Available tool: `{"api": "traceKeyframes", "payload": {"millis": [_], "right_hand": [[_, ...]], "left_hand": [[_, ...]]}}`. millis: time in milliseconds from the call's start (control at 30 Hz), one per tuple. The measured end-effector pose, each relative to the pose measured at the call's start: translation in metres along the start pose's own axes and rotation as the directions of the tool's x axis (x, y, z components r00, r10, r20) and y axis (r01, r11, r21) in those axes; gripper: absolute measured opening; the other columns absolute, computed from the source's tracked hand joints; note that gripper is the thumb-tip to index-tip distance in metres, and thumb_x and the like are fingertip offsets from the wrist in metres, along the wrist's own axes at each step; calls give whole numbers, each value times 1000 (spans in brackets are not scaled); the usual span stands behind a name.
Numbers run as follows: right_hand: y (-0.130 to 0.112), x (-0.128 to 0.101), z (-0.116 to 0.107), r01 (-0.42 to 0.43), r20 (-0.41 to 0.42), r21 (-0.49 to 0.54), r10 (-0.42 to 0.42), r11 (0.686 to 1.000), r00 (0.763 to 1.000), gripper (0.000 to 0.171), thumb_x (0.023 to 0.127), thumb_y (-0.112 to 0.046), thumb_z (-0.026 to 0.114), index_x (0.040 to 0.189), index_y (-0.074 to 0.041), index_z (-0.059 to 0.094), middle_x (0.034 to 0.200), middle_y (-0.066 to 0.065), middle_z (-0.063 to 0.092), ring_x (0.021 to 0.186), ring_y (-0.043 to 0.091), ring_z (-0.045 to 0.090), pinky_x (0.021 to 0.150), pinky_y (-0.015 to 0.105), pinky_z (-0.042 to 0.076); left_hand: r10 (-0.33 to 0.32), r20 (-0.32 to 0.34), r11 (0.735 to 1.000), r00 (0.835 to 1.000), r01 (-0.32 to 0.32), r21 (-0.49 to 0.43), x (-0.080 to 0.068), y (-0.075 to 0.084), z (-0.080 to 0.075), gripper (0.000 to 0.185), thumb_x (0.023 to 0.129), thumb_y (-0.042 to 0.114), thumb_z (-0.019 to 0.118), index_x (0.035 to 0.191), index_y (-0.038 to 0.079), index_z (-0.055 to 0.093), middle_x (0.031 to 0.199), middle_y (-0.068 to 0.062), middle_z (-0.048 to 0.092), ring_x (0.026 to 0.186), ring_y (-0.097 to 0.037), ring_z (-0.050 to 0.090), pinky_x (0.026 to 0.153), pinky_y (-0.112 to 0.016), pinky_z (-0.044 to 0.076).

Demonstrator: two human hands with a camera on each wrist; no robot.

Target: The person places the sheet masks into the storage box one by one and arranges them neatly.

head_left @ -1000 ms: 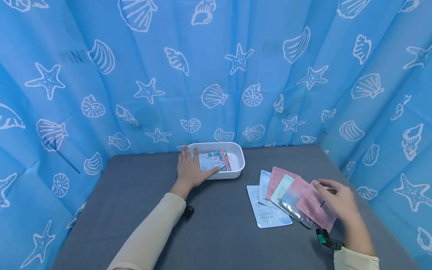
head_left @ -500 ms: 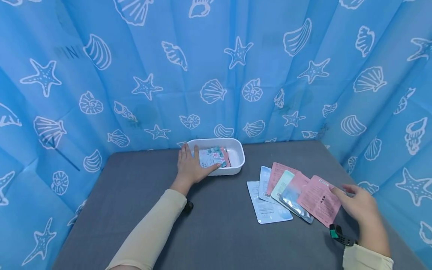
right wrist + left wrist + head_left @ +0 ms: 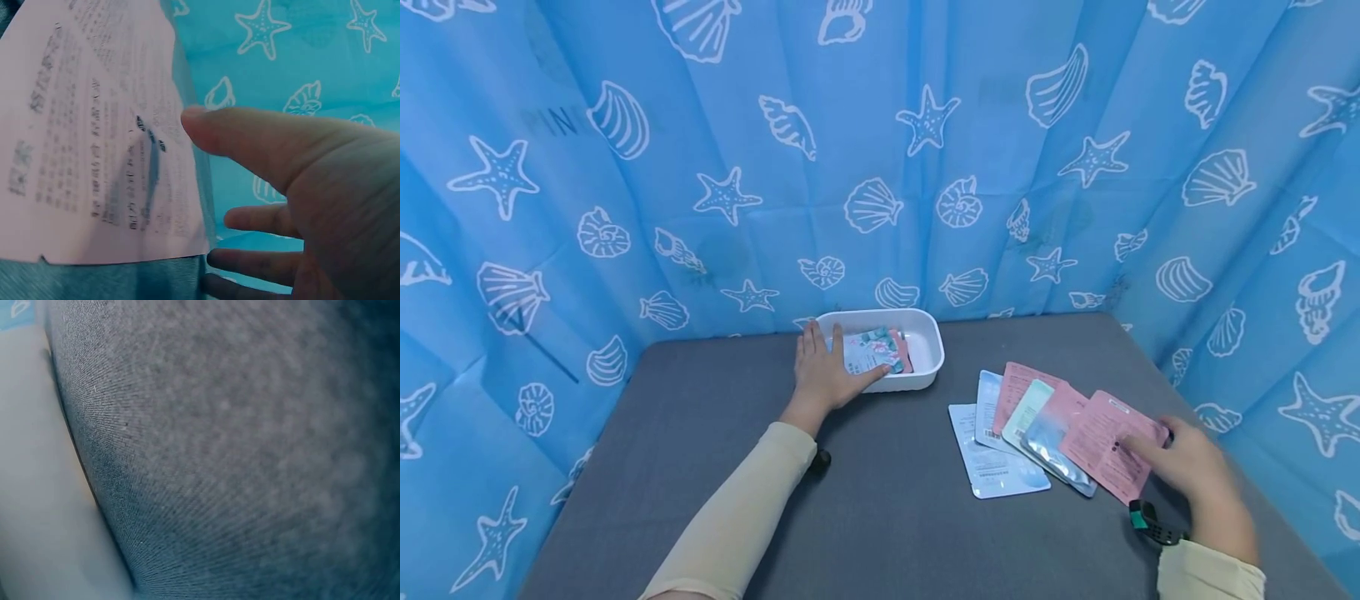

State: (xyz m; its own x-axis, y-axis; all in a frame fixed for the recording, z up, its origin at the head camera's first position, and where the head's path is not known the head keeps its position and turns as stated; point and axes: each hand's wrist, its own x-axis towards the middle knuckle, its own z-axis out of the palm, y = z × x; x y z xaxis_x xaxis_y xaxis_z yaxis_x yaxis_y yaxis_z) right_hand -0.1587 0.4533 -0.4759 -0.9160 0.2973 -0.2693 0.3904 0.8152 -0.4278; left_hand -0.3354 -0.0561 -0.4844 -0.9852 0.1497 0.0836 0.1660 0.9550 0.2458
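My left hand (image 3: 823, 379) rests with spread, straight fingers on the left end of a white oblong tray (image 3: 929, 350); its thumb lies along the front rim. Inside the tray are a flowered sachet (image 3: 867, 350) and a pink one (image 3: 904, 353) partly under it. The left wrist view holds only the tray's blurred outer wall (image 3: 50, 487). At the right, my right hand (image 3: 1197, 467) is over the right edge of a pink printed sachet (image 3: 1097, 437), the topmost of a fan. In the right wrist view the thumb and fingers stand apart beside the sachet (image 3: 94, 156).
Left of the pink sachet, several more overlap: a silvery one (image 3: 1051, 442), a pale green one (image 3: 1027, 412), another pink one (image 3: 1021, 385) and light blue ones (image 3: 998, 482). They lie on a grey cloth-covered table (image 3: 887, 517). A blue seashell curtain (image 3: 820, 200) borders the back and sides.
My right hand has moved right from the pink sachet's upper edge to its right edge, and its thumb has come over the sachet. The sachet has shifted slightly right. The left hand stays on the tray.
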Motion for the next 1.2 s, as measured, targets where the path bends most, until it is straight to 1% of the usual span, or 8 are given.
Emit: {"api": "traceKeyframes", "payload": {"millis": [100, 167, 233, 433, 700, 900, 1100, 1200], "right_hand": [[0, 3, 4, 49, 1, -29, -49, 998, 999, 113, 97, -69, 60, 154, 21, 22, 150, 53, 29, 128, 71, 34, 104, 82, 38], [1, 3, 6, 81, -8, -56, -82, 995, 997, 113, 95, -69, 64, 153, 20, 26, 149, 52, 31, 127, 70, 35, 103, 82, 37], [2, 3, 10, 93, -13, -71, -95, 993, 995, 112, 94, -69, 67, 152, 19, 30, 148, 52, 33, 126, 69, 35, 103, 82, 36], [5, 1, 14, 84, -16, -63, -85, 994, 996, 109, 93, -68, 69, 151, 17, 35, 147, 52, 32, 125, 67, 33, 101, 81, 37], [2, 1, 12, 63, -40, -4, -63, 998, 997, 110, 87, -65, 78, 152, 14, 37, 140, 53, 27, 122, 66, 31, 95, 81, 42], [-1, -2, 13, 75, -72, 45, -71, 996, 995, 101, 87, -57, 82, 148, 13, 42, 135, 48, 34, 121, 60, 33, 95, 78, 43], [-3, -2, 11, 86, -67, 68, -81, 994, 994, 97, 87, -54, 83, 147, 12, 45, 142, 49, 35, 125, 62, 34, 100, 79, 41], [-3, -1, 10, 94, -72, 63, -90, 994, 993, 94, 86, -54, 85, 144, 11, 50, 142, 49, 39, 122, 61, 40, 95, 76, 44]], "left_hand": [[-6, -10, 1000, 1000, 6, 9, 1, 1, 1, 133, 80, 98, 48, 171, 7, 14, 177, -28, 3, 166, -45, 3, 134, -59, 10], [-12, -3, 1000, 1000, 12, 17, 1, 1, 2, 135, 79, 99, 48, 171, 7, 12, 177, -27, 2, 166, -44, 2, 134, -59, 11], [-13, 14, 1000, 1000, 13, 16, 1, 1, 4, 136, 78, 99, 48, 171, 8, 11, 177, -27, 0, 166, -44, 1, 133, -60, 11], [-20, 36, 1000, 999, 19, 25, 1, -1, 8, 135, 78, 100, 46, 172, 10, 7, 178, -26, -2, 166, -43, -2, 134, -59, 10], [-18, 8, 1000, 1000, 18, -5, -4, 1, 6, 131, 81, 96, 49, 171, 9, 11, 178, -26, 0, 166, -44, -1, 133, -60, 12], [-20, 10, 1000, 1000, 20, -1, -3, 3, 5, 130, 82, 96, 47, 171, 9, 12, 178, -26, -1, 166, -44, -1, 133, -60, 12], [-21, 2, 1000, 1000, 21, -3, -4, 2, 2, 129, 82, 95, 49, 171, 9, 13, 178, -26, 0, 166, -44, 1, 133, -60, 13], [-17, 0, 1000, 1000, 17, -5, -3, 2, 1, 129, 83, 95, 49, 171, 8, 14, 178, -26, 1, 166, -44, 1, 133, -61, 13]]}}
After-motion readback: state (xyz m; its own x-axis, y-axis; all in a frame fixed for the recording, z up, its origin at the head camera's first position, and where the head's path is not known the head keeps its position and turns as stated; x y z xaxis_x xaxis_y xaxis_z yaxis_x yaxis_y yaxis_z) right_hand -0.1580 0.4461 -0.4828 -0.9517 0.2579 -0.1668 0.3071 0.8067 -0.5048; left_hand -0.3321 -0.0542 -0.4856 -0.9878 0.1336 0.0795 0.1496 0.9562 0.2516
